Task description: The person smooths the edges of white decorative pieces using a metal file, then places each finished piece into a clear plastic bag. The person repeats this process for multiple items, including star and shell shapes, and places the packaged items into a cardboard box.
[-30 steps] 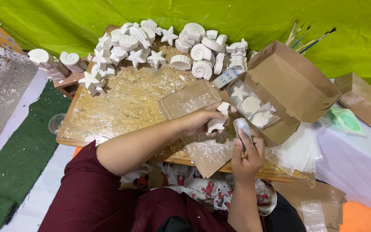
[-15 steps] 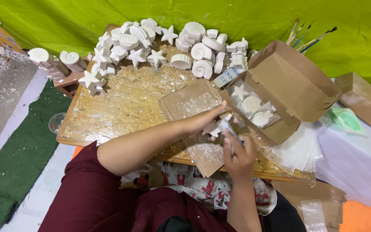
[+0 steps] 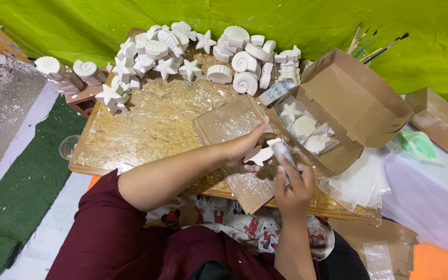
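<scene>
Seen from the head camera, the left hand (image 3: 247, 148) reaches in from about 8 o'clock and holds a small white plaster star (image 3: 261, 154) just right of centre, its grip closed on the piece with the thumb over the top edge. The right hand (image 3: 292, 187) comes up from 6 o'clock and wraps a pale, slim tool (image 3: 282, 152), whose upper end touches the star; that grip is closed around the tool's lower part, and what kind of tool it is cannot be told. Both hands hover over a brown sanding sheet (image 3: 234, 124) that lies tilted on the chipboard worktop (image 3: 146, 129), dusted with white powder.

At 1 o'clock from the hands stands an open cardboard box (image 3: 356, 101), flaps raised, with more white castings (image 3: 304, 126) inside, some in clear wrap. Along the far edge of the worktop, from 10 to 12 o'clock, a heap of white shells and stars (image 3: 224, 52) lies piled together. Paintbrushes (image 3: 374, 45) stick up behind the box against a green cloth backdrop (image 3: 79, 21). Clear plastic bags (image 3: 364, 179) lie at 3 o'clock beside the box. A strip of green turf mat (image 3: 22, 192) runs along the floor at 9 o'clock. The person wears a maroon sleeve (image 3: 105, 228).
</scene>
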